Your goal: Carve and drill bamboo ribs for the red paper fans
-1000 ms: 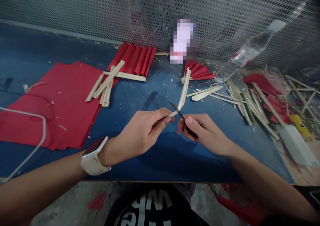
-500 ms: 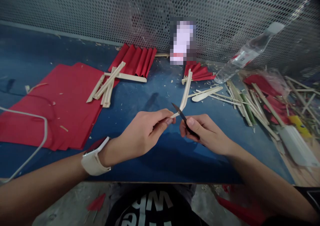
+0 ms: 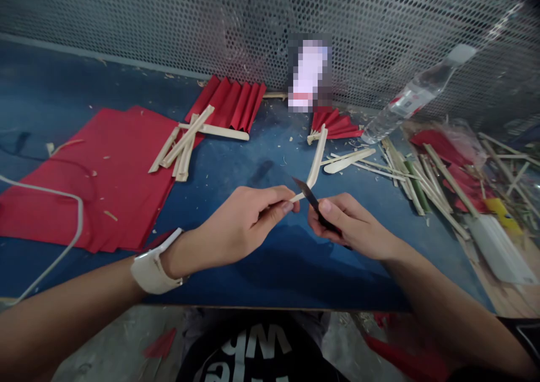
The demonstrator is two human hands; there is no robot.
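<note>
Pinched in my left hand [image 3: 248, 221] is the near end of a pale, bent bamboo strip [image 3: 316, 160] that reaches up and away. My right hand [image 3: 348, 224] is closed around the dark handle of a knife [image 3: 307, 192], thumb along its side. The blade lies across the strip just beyond my left fingertips. Behind the strip is a small pleated red paper fan [image 3: 335, 124], and right of it a flat pale stick [image 3: 348, 161]. Farther left, pale bamboo pieces [image 3: 189, 140] lie crossed by a larger pleated red paper [image 3: 236, 103].
Red sheets [image 3: 105, 179] are stacked at left beside a white cable [image 3: 80, 219]. A plastic bottle [image 3: 405, 100] leans against the perforated metal panel [image 3: 169, 27], near a blurred-out phone [image 3: 310, 75]. Bamboo strips [image 3: 415, 185] and a white-handled tool [image 3: 502, 250] lie at right.
My right hand and the knife have shifted slightly right and down along the strip. My left hand keeps its pinch on the strip; the whole view has tilted a little.
</note>
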